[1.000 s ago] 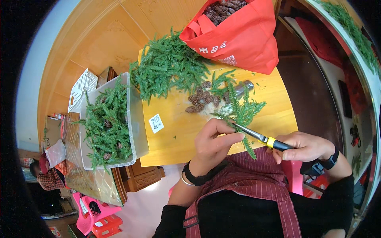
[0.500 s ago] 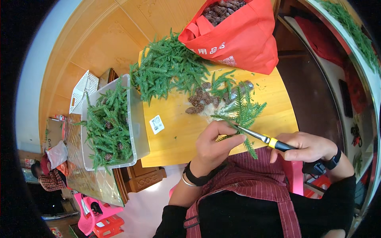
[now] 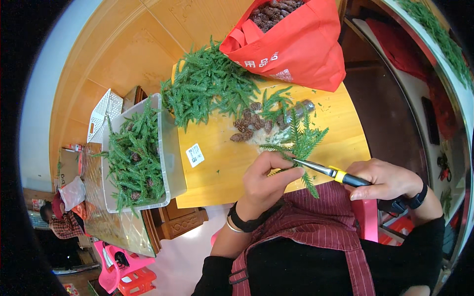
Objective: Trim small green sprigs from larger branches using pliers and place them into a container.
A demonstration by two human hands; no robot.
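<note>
Between the fingertips of my left hand (image 3: pixel 270 178) is the base of a green artificial pine sprig (image 3: pixel 307 143), its needled branches fanning away from me. My right hand (image 3: pixel 382 178) is closed around the black and yellow handles of a pair of long-nose pliers (image 3: pixel 340 175). The pliers' metal jaws reach the sprig's stem right at my left fingertips; what exactly they pinch is too small to tell. Just beyond the sprig, several brown pine cones (image 3: pixel 249 123) lie on the yellow table (image 3: pixel 217 172), near a clear plastic-wrapped bundle (image 3: pixel 298 111).
A heap of green sprigs (image 3: pixel 207 86) covers the table's far left. Behind stands a red bag (image 3: pixel 306 49) full of pine cones. At left, a translucent bin (image 3: pixel 170 163) holds sprigs with cones. A white label (image 3: pixel 195 155) lies nearby. Another person (image 3: pixel 64 222) is at far left.
My right hand and the pliers have shifted very slightly, and the fingers on the handles have moved a little. The sprig has tilted slightly to the left; my left hand keeps its pinch.
</note>
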